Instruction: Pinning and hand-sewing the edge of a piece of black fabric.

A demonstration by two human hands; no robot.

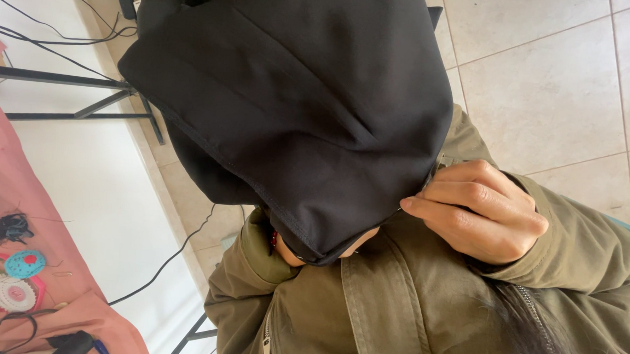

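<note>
Black garment (290, 105) draped over the left hand (290, 252), hem pinched between curled right-hand fingers (462, 205); left fingers hidden, state unclear.

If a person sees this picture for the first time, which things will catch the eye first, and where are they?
A large black fabric fills the upper middle of the view, held up close to the camera. The right hand pinches its lower edge at the right, while the left hand is mostly hidden under the cloth, in an olive green jacket sleeve. At the lower left, colourful round sewing items lie on a pink cloth.
</note>
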